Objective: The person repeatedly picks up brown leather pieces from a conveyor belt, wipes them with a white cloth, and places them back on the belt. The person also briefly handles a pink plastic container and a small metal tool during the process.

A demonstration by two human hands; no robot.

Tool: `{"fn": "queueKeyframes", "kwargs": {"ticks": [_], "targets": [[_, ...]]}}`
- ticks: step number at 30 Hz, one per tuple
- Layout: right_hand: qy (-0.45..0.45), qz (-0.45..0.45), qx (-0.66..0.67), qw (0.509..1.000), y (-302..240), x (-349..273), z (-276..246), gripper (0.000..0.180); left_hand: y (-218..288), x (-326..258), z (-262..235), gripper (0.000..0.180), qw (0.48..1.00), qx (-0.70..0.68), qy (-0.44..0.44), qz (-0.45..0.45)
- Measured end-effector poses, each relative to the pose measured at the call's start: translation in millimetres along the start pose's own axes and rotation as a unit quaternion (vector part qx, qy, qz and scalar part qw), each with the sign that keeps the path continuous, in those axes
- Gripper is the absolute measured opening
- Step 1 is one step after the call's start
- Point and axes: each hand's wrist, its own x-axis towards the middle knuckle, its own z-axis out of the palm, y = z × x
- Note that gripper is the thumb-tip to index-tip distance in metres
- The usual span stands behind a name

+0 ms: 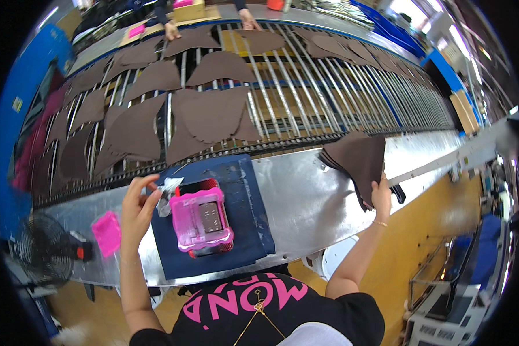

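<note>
My right hand (pixel 380 197) grips the edge of a small stack of dark brown cut fabric pieces (pixel 356 157) at the right of the metal table. The pieces fan out over the tabletop. My left hand (pixel 137 209) is raised with its fingers bent and apart, nothing visible in it. Beside its fingertips lies a crumpled whitish wad (pixel 168 193). It rests against a pink scallop-edged frame (pixel 185 222) over a red container (pixel 224 250), which sits on a dark blue sheet (pixel 245 259).
Beyond the metal table (pixel 297 190), a conveyor of metal rollers (pixel 305 109) carries several brown pieces (pixel 210 115). A co-worker's hands (pixel 248 22) touch pieces at its far side. A pink sheet (pixel 106 233) and a black fan (pixel 43 248) are at left. A pale metal arm (pixel 450 158) reaches in from the right.
</note>
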Motion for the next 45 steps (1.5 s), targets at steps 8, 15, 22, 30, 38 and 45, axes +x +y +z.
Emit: {"fn": "queueKeyframes", "kwargs": {"ticks": [8,15,22,30,38,45], "targets": [[-0.1,-0.193,0.481,0.849,-137,-62,-65,0.042,59,33,41,0.033,0.991,-0.025,-0.006,0.13],[-0.172,-0.366,0.519,0.753,-222,-106,-7,0.047,85,18,-28,0.031,0.984,-0.172,-0.032,-0.04],[-0.262,-0.493,0.368,0.744,-258,-149,49,0.015,61,-55,-103,0.017,0.979,0.038,0.183,0.077],[-0.174,-0.623,0.321,0.692,-260,-155,52,0.027,49,-81,-108,0.008,0.988,0.067,0.141,0.007],[-0.233,-0.543,0.22,0.776,-170,-121,36,0.028,22,-43,-32,0.009,0.974,0.199,0.002,0.104],[-0.191,-0.335,0.28,0.879,-76,-96,-20,0.015,56,-7,35,0.011,0.944,0.218,-0.111,0.221]]}}
